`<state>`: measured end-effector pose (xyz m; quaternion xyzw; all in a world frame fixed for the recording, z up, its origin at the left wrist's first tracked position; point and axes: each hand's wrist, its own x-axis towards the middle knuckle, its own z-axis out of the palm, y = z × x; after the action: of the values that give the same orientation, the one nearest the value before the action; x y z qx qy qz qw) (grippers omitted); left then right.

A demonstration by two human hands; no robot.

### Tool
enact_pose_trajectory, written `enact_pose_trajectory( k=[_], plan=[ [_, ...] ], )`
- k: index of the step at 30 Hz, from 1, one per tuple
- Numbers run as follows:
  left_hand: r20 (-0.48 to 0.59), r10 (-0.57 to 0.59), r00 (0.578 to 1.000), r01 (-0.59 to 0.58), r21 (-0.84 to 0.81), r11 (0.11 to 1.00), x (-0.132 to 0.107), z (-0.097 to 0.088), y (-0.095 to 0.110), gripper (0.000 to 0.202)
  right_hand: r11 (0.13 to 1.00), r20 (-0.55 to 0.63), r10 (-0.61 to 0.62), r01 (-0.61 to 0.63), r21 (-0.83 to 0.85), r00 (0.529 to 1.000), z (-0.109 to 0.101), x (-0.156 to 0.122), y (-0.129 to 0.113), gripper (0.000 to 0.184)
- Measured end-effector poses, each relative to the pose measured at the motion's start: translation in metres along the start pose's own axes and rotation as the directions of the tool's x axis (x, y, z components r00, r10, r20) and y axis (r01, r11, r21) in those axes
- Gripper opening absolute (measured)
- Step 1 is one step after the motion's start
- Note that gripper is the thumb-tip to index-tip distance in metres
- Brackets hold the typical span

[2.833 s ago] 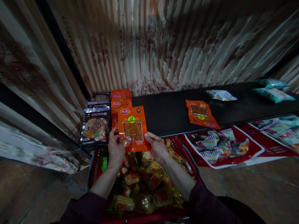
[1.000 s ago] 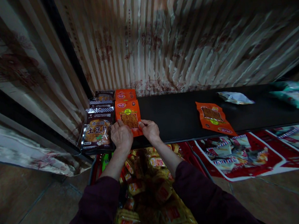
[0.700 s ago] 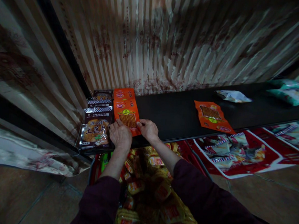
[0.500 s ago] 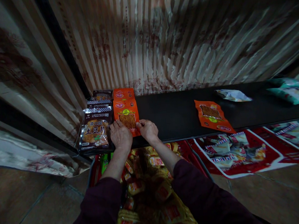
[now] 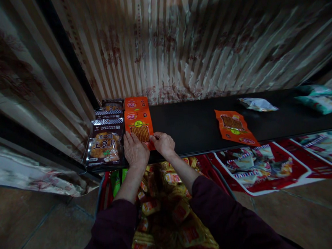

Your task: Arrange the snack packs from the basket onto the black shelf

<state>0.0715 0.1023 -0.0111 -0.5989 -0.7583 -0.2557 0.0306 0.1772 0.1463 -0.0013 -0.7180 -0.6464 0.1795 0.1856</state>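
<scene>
An orange snack packet (image 5: 138, 123) lies on the black shelf (image 5: 183, 127), overlapping another orange packet (image 5: 135, 103) behind it. My left hand (image 5: 136, 150) rests on its lower left part with the fingers stretched out flat. At its lower right edge, my right hand (image 5: 163, 144) pinches the packet between thumb and fingers. Just left of my left hand is a dark brown bag of potato slices (image 5: 104, 142), with similar brown bags (image 5: 111, 105) behind it.
Another orange packet (image 5: 235, 126) lies farther right on the shelf, then a white packet (image 5: 258, 104) and green-white packets (image 5: 321, 104). Below the shelf stand a red crate of yellow-wrapped snacks (image 5: 175, 208) and a red bin of white packets (image 5: 255, 167). A striped curtain (image 5: 177, 43) hangs behind.
My left hand has flattened and shifted slightly right and down over the packet's lower part. My right hand stays at the packet's right edge. The view has shifted slightly.
</scene>
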Motion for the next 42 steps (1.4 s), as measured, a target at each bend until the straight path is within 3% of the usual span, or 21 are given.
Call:
enact_pose_trajectory(
  k=[8, 12, 21, 26, 34, 38, 42],
  plan=[
    [-0.006, 0.041, 0.999, -0.041, -0.016, 0.999, -0.005, 0.01, -0.003, 0.054, 0.999, -0.015, -0.041, 0.04, -0.025, 0.999, -0.001, -0.003, -0.002, 0.029],
    [0.007, 0.032, 0.999, -0.031, -0.042, 0.999, -0.004, 0.015, -0.005, 0.055, 0.989, -0.054, -0.128, 0.123, -0.086, 0.99, -0.002, -0.007, -0.002, 0.045],
    [-0.014, 0.037, 0.999, -0.039, -0.1, 0.994, -0.004, 0.012, -0.005, 0.054, 0.986, -0.054, -0.162, 0.159, -0.053, 0.985, 0.001, -0.008, 0.004, 0.039],
    [-0.001, 0.084, 0.996, -0.084, -0.092, 0.992, -0.007, 0.008, -0.006, 0.052, 0.967, -0.103, -0.254, 0.249, -0.054, 0.962, 0.004, -0.017, 0.009, 0.038],
    [-0.016, 0.12, 0.993, -0.121, -0.133, 0.984, -0.009, 0.006, -0.01, 0.049, 0.944, -0.118, -0.289, 0.303, 0.129, 0.95, 0.005, -0.019, 0.015, 0.038],
    [-0.071, 0.178, 0.982, -0.189, -0.218, 0.957, -0.013, 0.004, -0.011, 0.045, 0.892, -0.221, -0.347, 0.394, 0.224, 0.911, 0.005, -0.031, 0.018, 0.034],
    [-0.068, 0.221, 0.973, -0.231, -0.283, 0.931, -0.024, -0.01, -0.012, 0.042, 0.818, -0.269, -0.422, 0.492, 0.298, 0.866, 0.005, -0.057, 0.021, 0.031]
  ],
)
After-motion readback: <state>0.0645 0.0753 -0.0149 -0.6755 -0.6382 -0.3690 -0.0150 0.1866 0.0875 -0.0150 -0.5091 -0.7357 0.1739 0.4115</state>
